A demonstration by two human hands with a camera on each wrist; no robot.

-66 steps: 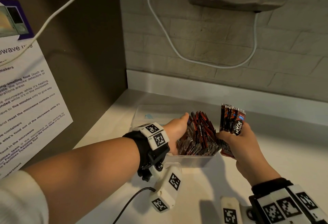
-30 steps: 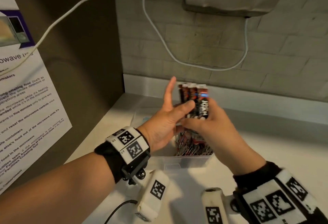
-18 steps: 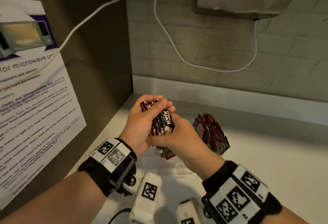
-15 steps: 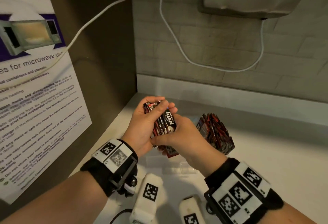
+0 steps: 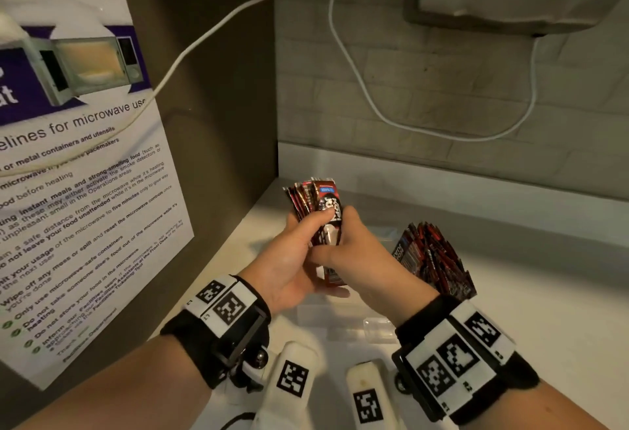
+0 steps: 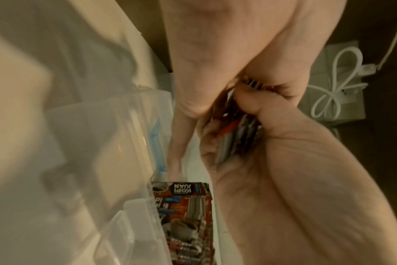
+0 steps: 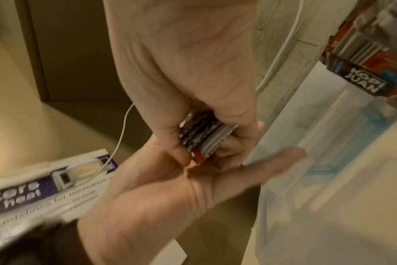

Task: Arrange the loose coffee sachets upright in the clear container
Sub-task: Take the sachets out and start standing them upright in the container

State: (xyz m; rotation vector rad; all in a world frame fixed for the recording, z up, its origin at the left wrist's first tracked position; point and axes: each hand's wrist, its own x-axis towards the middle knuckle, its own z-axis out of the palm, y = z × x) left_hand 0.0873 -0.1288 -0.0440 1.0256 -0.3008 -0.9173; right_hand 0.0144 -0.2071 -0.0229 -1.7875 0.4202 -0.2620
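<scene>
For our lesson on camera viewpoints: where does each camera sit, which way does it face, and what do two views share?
Head: looks down at both hands gripping a sachet bundle.
Left wrist: looks along the palm; container beyond.
Right wrist: along the right hand; poster behind.
Shared: the bundle shows in every view.

Sachet bundle [image 5: 318, 212] passed from right hand [image 5: 354, 252] alone into both hands, left hand [image 5: 289, 259] now gripping.
</scene>
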